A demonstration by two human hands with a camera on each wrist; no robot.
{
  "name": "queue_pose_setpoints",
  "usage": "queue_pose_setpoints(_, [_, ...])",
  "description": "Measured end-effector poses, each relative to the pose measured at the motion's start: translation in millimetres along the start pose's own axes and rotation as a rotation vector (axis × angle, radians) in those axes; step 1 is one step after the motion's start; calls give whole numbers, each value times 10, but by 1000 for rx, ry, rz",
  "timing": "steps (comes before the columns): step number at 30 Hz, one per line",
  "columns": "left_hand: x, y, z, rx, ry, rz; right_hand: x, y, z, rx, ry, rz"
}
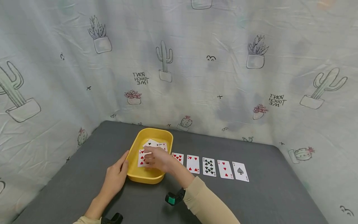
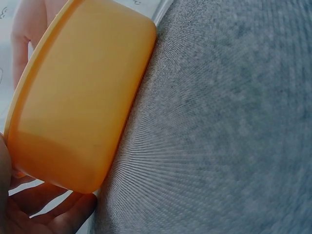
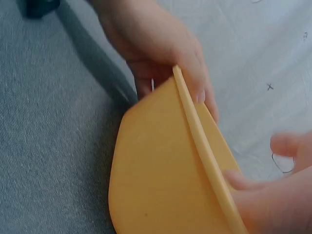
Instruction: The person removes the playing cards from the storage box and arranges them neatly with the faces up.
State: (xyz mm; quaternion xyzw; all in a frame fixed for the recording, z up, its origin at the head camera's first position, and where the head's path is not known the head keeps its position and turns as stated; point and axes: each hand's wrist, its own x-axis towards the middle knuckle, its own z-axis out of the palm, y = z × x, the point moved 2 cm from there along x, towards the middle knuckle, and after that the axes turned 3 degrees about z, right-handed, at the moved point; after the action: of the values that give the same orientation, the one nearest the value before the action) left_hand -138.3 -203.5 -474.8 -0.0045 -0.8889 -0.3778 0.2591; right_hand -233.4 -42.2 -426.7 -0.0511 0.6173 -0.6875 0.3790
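Note:
A yellow plastic tray (image 1: pixel 133 178) stands on the grey table, with several playing cards in it. My left hand (image 1: pixel 116 175) grips the tray's left side; its thumb lies over the rim and its fingers are outside, as the right wrist view shows. My right hand (image 1: pixel 158 159) reaches over the tray's right rim, its fingertips overlapping a hearts card (image 1: pixel 141 159). In the right wrist view its thumb (image 3: pixel 243 182) and a finger stand apart with no card visible between them. Behind that hand lies a clubs card (image 1: pixel 150 143), partly covered by other cards.
A row of face-up cards runs right from the tray: a hearts card (image 1: pixel 177 157) partly behind the forearm, a four of hearts (image 1: pixel 193 164), a clubs card (image 1: pixel 209 167), a three of hearts (image 1: pixel 225 169) and an ace of spades (image 1: pixel 240 171). A cactus-print curtain (image 1: pixel 193 81) hangs behind the table.

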Motion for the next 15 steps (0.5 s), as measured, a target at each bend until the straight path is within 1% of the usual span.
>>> queue_pose_setpoints(1, [-1, 0, 0, 0, -1, -1, -5, -2, -2, 12, 34, -20])
queue_pose_setpoints(4, [-3, -8, 2, 0, -7, -7, 0, -14, -40, 61, 187, -66])
queue_pose_setpoints(5, [-4, -11, 2, -1, -8, -9, 6, -15, -56, 91, 229, -65])
queue_pose_setpoints(7, [-9, -16, -1, -3, -10, -8, 24, -7, -78, 156, 271, -43])
queue_pose_setpoints(8, [-11, -16, -3, -5, -10, -7, 34, 4, -83, 197, 280, -26])
queue_pose_setpoints(10, [-14, -14, -8, -7, -10, -4, 54, 31, -81, 262, 272, 4])
queue_pose_setpoints(15, [-11, -14, -9, -8, -11, -11, 72, 85, -24, 345, 195, 49])
